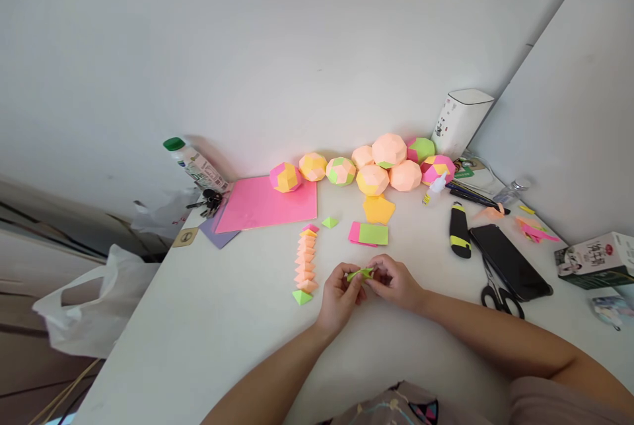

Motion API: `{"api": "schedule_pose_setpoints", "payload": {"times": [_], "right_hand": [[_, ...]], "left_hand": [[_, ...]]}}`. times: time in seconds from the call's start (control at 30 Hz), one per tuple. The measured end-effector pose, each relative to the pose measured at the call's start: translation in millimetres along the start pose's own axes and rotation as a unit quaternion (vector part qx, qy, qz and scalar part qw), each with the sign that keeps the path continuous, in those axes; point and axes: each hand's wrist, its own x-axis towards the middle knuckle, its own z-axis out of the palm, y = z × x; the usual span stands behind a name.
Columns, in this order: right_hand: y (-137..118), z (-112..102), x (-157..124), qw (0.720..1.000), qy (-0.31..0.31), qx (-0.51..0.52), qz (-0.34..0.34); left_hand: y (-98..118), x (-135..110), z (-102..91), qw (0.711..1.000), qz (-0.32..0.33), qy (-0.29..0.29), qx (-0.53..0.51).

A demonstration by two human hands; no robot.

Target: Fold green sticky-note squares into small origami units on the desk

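A small folded piece of green paper is pinched between my left hand and my right hand, just above the white table. Both hands have their fingers closed on it. Left of my hands runs a row of several small folded paper units, mostly orange, with a green one at the near end. Behind my hands lies a green square sheet on a pink one, an orange sheet and a lone green unit.
Several paper polyhedron balls line the wall. A pink sheet, keys and a bottle sit at the left. On the right are a utility knife, phone, scissors and a carton. A plastic bag hangs beyond the left edge.
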Motion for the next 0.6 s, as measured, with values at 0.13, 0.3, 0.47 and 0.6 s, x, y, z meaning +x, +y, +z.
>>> {"api": "schedule_pose_setpoints", "payload": {"times": [0.13,0.3,0.47,0.6], "right_hand": [[0.3,-0.1,0.2,1.000,0.011,-0.010,-0.021],[-0.2,-1.6,0.9,0.997,0.013,-0.048,-0.059],[-2.5,-3.0,1.8,0.994,0.023,-0.079,-0.076],[-4.6,-3.4,2.6,0.995,0.029,-0.069,-0.070]], "left_hand": [[0.9,-0.5,-0.1,1.000,0.003,-0.016,0.002],[1.3,0.2,-0.6,0.998,0.050,-0.030,0.006],[-3.4,1.9,-0.6,0.996,0.083,-0.032,0.003],[-6.2,2.3,-1.2,0.995,0.101,-0.020,0.017]]}}
